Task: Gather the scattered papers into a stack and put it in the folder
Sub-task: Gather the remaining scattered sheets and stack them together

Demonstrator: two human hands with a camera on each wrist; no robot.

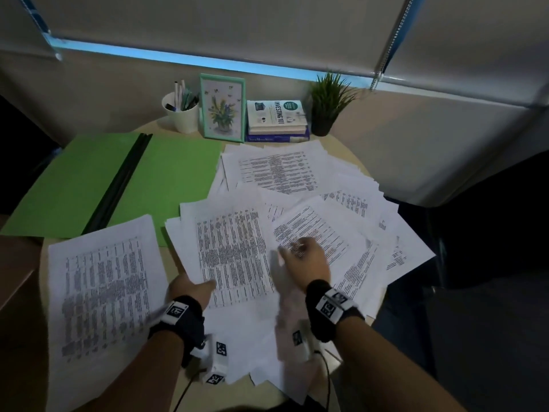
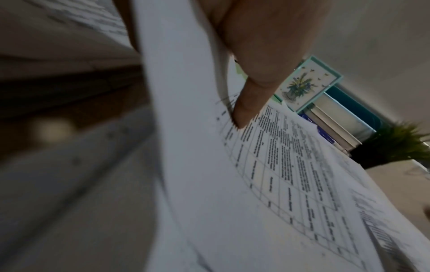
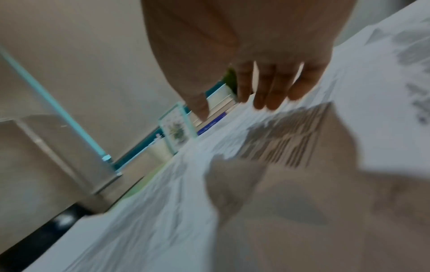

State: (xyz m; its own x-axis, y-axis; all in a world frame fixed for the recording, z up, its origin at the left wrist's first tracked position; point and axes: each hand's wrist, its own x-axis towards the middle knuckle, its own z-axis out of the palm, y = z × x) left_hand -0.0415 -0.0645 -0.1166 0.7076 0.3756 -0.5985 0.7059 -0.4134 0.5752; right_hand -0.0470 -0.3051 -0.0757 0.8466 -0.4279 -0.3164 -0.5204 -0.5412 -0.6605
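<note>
Head view: printed white papers point(image 1: 267, 233) lie fanned beside open green folder point(image 1: 178, 173).

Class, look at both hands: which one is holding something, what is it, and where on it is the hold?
The left hand pinches a printed sheet at its near-left edge, thumb on top. The right hand holds nothing; its fingers rest spread on the papers.

The left hand point(image 1: 193, 288) pinched a white printed paper sheet point(image 1: 234, 257) between thumb and fingers, while the right hand point(image 1: 306, 258) lay flat, fingers point(image 3: 263, 92) extended, palm down.
</note>
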